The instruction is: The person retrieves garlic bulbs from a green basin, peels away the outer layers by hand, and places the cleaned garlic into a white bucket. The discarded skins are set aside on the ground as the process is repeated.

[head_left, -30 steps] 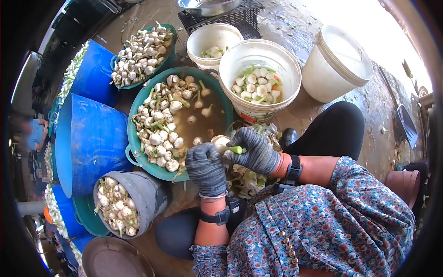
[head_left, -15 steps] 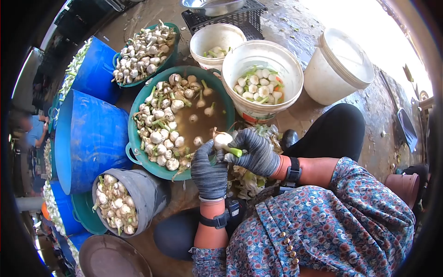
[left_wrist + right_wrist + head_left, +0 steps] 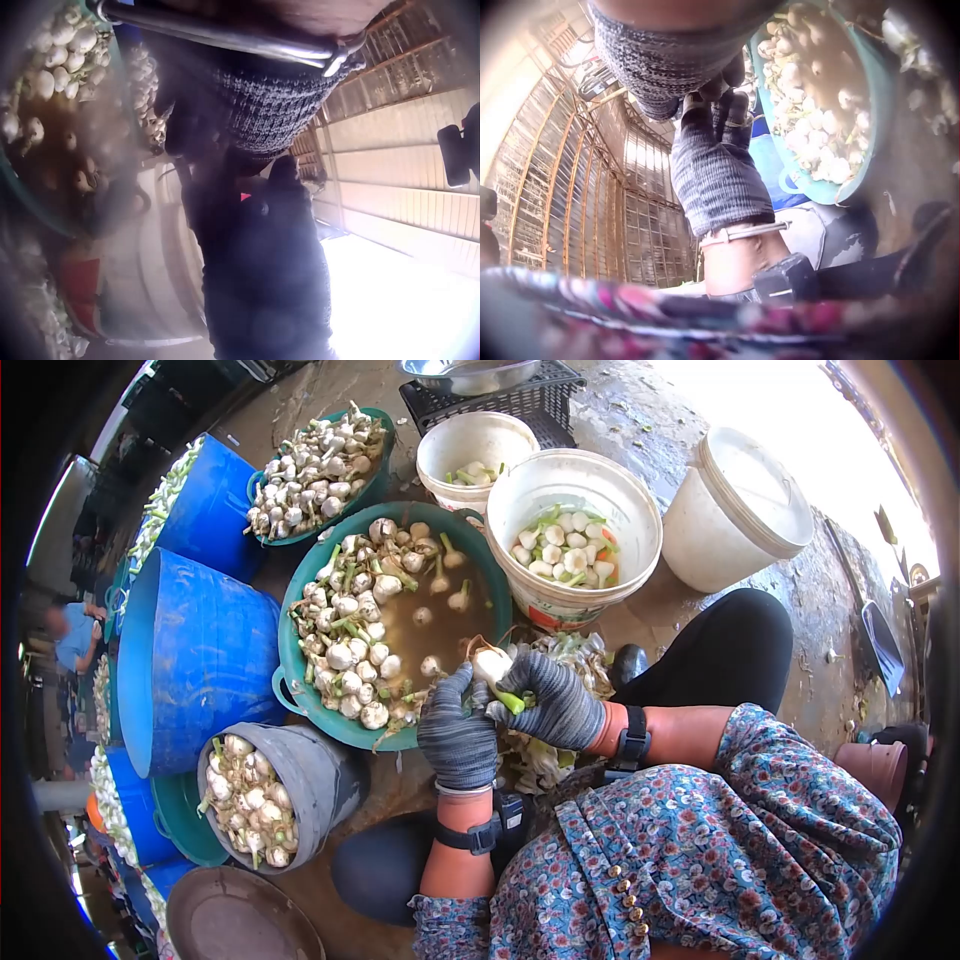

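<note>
A garlic bulb with a short green stem is held between both hands, close over the near right rim of a green tub. My right hand, in a grey striped knit glove, grips the bulb from the right, its fingers curled around the neck. From the left, my gloved left hand pinches the bulb's side with thumb and fingertips. Brown dry skin sticks out at the bulb's top. Unpeeled garlic and brown water fill the tub. In both wrist views the gloves hide the bulb.
A white bucket with peeled bulbs in water stands beyond my right hand, beside a smaller white bucket. Peelings lie below the hands. A grey bucket of garlic, a blue tub and another green tub stand leftward.
The bulb has turned in the hands: its white body came up into view and the green stem swung downward. My left hand's fingers shifted along the bulb.
</note>
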Action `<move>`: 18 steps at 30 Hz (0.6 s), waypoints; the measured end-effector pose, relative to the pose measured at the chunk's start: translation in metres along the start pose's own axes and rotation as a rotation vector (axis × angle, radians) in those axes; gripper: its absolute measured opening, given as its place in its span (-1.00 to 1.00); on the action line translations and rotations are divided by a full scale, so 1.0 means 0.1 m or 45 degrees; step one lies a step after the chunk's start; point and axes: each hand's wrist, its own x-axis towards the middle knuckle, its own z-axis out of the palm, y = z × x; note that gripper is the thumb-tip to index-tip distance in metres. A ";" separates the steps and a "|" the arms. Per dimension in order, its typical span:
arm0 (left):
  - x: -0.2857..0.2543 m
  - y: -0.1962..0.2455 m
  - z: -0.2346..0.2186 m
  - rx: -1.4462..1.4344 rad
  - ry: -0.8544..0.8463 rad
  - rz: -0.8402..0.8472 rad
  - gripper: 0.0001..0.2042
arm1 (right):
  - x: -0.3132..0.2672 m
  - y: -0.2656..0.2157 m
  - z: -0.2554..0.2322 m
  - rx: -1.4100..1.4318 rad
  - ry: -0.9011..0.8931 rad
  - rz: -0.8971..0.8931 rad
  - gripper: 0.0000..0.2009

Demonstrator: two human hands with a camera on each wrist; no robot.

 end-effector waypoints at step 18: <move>0.05 -0.12 -0.09 -0.833 -0.407 -0.397 -0.53 | 0.16 -0.03 -0.19 0.059 -0.222 0.500 -0.79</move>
